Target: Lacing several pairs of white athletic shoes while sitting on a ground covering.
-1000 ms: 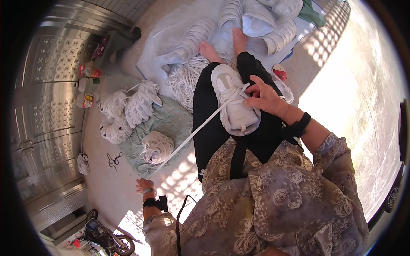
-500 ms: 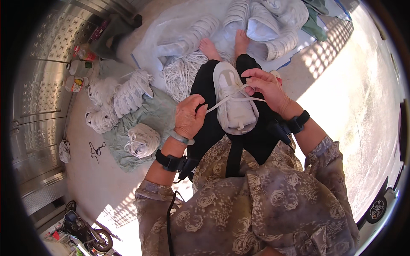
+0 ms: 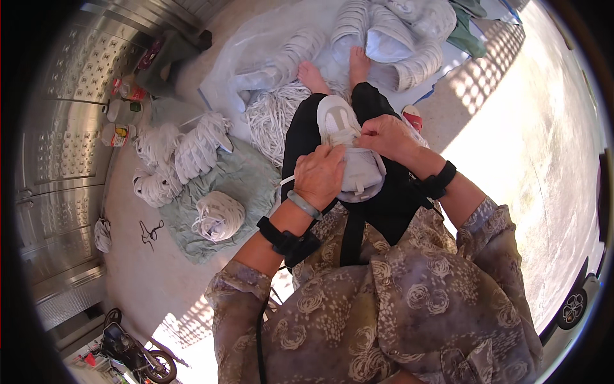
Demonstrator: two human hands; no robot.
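**White shoe on lap, both hands at the lace**

Item: one shoe (image 3: 363,174), white, lying along your lap between the black trouser legs (image 3: 299,141), toe pointing away from you.

Left hand (image 3: 320,173): fingers curled nearly closed, apparently on the lace (image 3: 287,181), a short length of which shows beyond the wrist side. Half a second ago it stood off to the left with the lace stretched across; now it is in against the shoe.

Right hand (image 3: 387,138): thumb and fingers drawn together over the lacing, seemingly pinching lace; little moved. Judged effect: the wide pull has given way to close work at the lacing.

Nearby: second shoe (image 3: 220,216) on green cloth (image 3: 259,171); loose laces (image 3: 268,121) beyond your left knee.

Obscured: fingertips and the lace's path, behind your knuckles; you cannot tell whether a knot exists. Shoe's left flank, covered by the left hand. Jars (image 3: 119,134), blurred. Car wheel (image 3: 572,309), far right, near the dark rim.
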